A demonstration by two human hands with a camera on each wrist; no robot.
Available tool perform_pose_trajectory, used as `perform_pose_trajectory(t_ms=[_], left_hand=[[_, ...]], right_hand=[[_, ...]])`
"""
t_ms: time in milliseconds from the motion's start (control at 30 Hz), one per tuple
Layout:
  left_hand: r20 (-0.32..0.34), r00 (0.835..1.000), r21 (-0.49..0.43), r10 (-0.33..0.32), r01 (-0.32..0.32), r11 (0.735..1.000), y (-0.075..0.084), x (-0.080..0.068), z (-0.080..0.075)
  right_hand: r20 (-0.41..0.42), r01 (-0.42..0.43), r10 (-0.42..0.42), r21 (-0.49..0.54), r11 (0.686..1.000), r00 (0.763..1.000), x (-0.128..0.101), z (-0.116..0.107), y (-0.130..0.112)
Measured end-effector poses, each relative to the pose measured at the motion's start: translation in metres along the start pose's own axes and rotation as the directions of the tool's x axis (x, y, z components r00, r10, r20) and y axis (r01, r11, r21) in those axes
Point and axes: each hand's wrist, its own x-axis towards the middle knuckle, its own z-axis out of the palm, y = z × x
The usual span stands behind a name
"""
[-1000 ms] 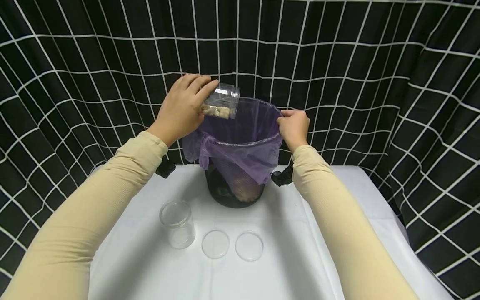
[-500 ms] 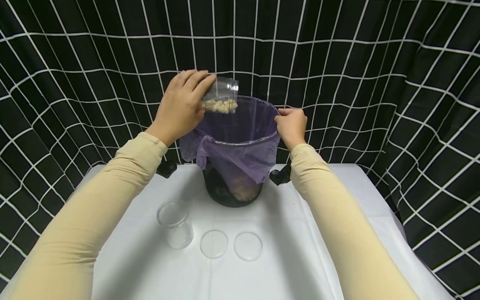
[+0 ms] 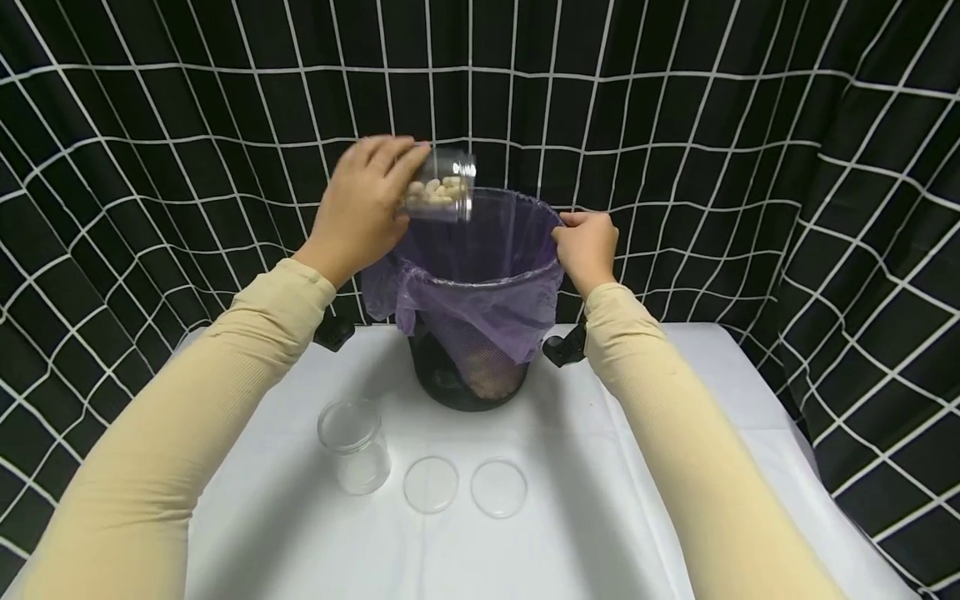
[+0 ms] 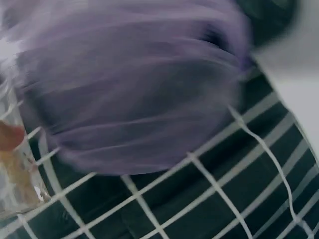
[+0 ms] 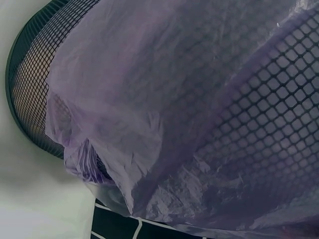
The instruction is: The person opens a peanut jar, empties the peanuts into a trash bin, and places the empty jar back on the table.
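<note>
Nearest the person, on the white cloth-covered table (image 3: 675,467), two flat round clear plastic lids (image 3: 431,484) lie side by side, close together, with an empty upright clear plastic jar (image 3: 354,446) just to their left. Bare cloth lies open to either side of these and between them and the bin behind.

Further back stands a black wire-mesh waste bin (image 3: 465,379), lined with a thin purple plastic bag (image 3: 480,292) whose edge folds over the rim and drapes down the front. The right wrist view shows the bag (image 5: 149,124) lying loose and creased over the mesh (image 5: 35,84). Behind the table hangs a black curtain with a white grid (image 3: 750,167), close behind the bin and round both sides.

The left hand (image 3: 363,208) is raised at the bin's left rim, fingers curled round a small clear plastic jar holding pale lumps (image 3: 442,196), which is tipped on its side with its mouth over the bag's opening. The left wrist view is blurred; the jar (image 4: 17,169) shows at its left edge. The right hand (image 3: 588,246) pinches the bag's edge at the right rim, fingers bent.
</note>
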Motion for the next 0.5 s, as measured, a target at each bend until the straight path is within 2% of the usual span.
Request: perform_pose_trajectory(t_ms=[133,333,400,500], left_hand=[[0.058,0.997,-0.025,0.051,-0.050,0.998,0.0050,-0.0027,0.0036],[-0.032,0.999,-0.015,-0.002,0.002,1.000,0.0057,0.0012,0.0033],[-0.027,1.000,-0.013,-0.004,0.004,1.000,0.0057,0.0035,0.0041],[0.019,1.000,-0.015,0.011,-0.011,1.000,0.0069,0.0049,0.0048]], right_hand=[[0.003,-0.007,0.007,0.000,1.000,1.000,0.0002,-0.0006,0.0001],[0.004,-0.009,0.009,-0.005,1.000,1.000,-0.0001,-0.0015,-0.0004],[0.001,-0.009,0.009,-0.003,1.000,1.000,0.0000,-0.0013,-0.0006],[0.004,-0.005,0.005,-0.004,1.000,1.000,-0.0002,-0.0008,-0.0005]])
